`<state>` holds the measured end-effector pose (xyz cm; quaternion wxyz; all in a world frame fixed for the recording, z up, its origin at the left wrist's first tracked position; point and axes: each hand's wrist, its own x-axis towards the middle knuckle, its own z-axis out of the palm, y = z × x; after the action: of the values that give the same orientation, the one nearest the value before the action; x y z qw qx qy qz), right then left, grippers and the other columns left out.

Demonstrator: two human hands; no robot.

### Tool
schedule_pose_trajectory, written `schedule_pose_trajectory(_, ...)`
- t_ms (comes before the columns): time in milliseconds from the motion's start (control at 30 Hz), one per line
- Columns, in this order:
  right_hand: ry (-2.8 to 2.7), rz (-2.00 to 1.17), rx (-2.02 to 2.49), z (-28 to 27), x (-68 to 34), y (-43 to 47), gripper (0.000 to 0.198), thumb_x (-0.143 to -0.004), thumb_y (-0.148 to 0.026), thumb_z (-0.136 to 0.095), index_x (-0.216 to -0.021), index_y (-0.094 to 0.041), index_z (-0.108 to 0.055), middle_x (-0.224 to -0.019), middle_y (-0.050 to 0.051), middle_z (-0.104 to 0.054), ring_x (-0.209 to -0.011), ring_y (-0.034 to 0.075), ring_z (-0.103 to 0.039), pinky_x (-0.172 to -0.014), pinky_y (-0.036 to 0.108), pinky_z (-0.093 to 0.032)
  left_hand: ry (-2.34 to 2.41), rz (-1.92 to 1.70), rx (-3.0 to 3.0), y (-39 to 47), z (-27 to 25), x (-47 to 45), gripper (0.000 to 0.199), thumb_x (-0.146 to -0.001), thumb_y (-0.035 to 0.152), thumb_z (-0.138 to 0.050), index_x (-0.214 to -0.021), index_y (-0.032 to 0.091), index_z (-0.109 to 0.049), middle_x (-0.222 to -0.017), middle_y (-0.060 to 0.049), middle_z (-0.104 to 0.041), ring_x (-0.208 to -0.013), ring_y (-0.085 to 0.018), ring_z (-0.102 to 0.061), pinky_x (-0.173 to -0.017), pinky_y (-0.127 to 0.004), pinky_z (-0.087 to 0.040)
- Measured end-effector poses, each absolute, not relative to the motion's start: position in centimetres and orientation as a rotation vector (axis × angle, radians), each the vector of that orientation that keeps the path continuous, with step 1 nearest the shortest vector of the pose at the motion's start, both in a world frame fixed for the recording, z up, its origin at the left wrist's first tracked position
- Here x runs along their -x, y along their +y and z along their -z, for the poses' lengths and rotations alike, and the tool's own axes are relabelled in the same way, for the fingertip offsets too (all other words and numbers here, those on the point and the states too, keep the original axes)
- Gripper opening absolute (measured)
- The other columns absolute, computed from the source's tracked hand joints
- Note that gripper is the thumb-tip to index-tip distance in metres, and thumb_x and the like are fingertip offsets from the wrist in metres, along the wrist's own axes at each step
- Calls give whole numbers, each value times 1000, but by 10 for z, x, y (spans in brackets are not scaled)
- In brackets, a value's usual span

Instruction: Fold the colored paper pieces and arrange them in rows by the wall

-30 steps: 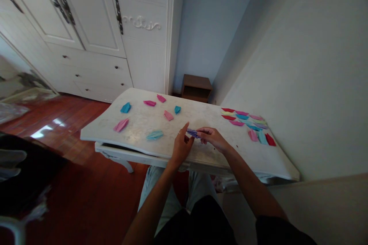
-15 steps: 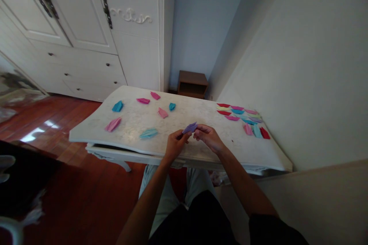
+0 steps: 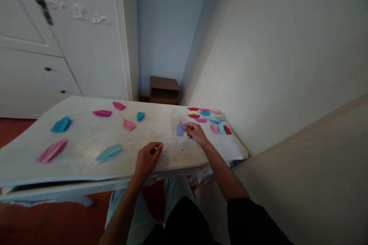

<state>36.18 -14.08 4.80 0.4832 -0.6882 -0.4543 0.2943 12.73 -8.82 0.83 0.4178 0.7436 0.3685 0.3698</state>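
- The right hand (image 3: 196, 133) has the purple folded paper (image 3: 180, 130) pinched between thumb and fingers, gripping its right edge; the narrow end points to the far side. Whether the paper touches the surface (image 3: 161, 132) below cannot be told.
- The left hand (image 3: 147, 159) is near the near edge, left of the purple folded paper and apart from it. Its fingers are loosely curled, the thumb close to the index finger; how far they part, or whether they hold anything, cannot be told.
- Just left of this hand lies a light turquoise piece (image 3: 109, 153), with a long pink piece (image 3: 52, 150) farther left.
- Beyond them are a blue piece (image 3: 61, 124) at the left, a short pink piece (image 3: 128, 124) and a small teal piece (image 3: 140, 116).
- Two magenta pieces (image 3: 102, 113) lie toward the far edge.
- On the far right, rows of colored pieces (image 3: 205, 113) lie close together; nearer, pink, pale blue and red pieces (image 3: 221, 129) sit side by side.
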Motion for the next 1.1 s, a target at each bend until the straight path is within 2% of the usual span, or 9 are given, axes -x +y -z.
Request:
schedule_pose_trajectory(233, -1119, -449, 1962, -60, -460, -166, 32, -73, -47, -59, -69, -16, -65, -51, -5, -54, -38, 7, -40, -39, 19, -32, 1142, -829, -2013, -93, -13, -141, 31, -82, 41, -48, -90, 20, -70, -83, -4, -73, -71, -20, -66, -70, -30, -48)
schedule_pose_trajectory(333, -1134, -375, 2088, -62, -487, -173, 25, -74, -38, -58, -67, -16, -67, -52, -2, -58, -43, 10, -47, -44, 21, -37, 1238, -772, -2102, -99, -16, -150, 29, -84, 38, -48, -93, 22, -71, -83, -4, -73, -71, -20, -66, -67, -30, -47)
schedule_pose_trajectory(467, -1166, -265, 2264, -61, -507, -179, 15, -72, -23, -60, -63, -17, -70, -60, 2, -67, -60, 17, -61, -59, 25, -44, 1268, -758, -2210, -107, -17, -165, 27, -85, 35, -49, -95, 24, -71, -87, -4, -74, -76, -22, -66, -67, -29, -46)
schedule_pose_trajectory(767, -1232, -36, 2463, -55, -498, -190, 21, -85, -22, -52, -86, -22, -74, -93, 6, -73, -92, 21, -65, -80, 28, -45, 1143, -716, -2274, -126, -17, -208, 26, -86, 31, -48, -95, 22, -70, -95, -5, -73, -88, -23, -66, -78, -32, -47)
schedule_pose_trajectory(900, -1310, 64, 2462, -53, -482, -204, 28, -90, -25, -47, -107, -22, -69, -118, 8, -66, -111, 23, -59, -92, 32, -43, 1134, -725, -2300, -129, -17, -213, 26, -87, 32, -47, -95, 22, -70, -95, -4, -73, -88, -23, -66, -79, -32, -47)
schedule_pose_trajectory(1000, -1496, 73, 2468, -45, -467, -215, 33, -91, -28, -48, -120, -25, -63, -130, 5, -60, -115, 22, -57, -94, 32, -45, 1140, -712, -2309, -129, -15, -212, 26, -87, 33, -47, -95, 22, -70, -95, -4, -72, -87, -23, -65, -78, -33, -47)
schedule_pose_trajectory(1100, -1565, 47, 2528, -36, -455, -221, 35, -92, -30, -49, -125, -25, -60, -137, 6, -55, -118, 23, -56, -94, 32, -47, 1137, -712, -2309, -128, -12, -211, 27, -88, 34, -47, -95, 22, -70, -95, -4, -72, -87, -23, -65, -79, -33, -47)
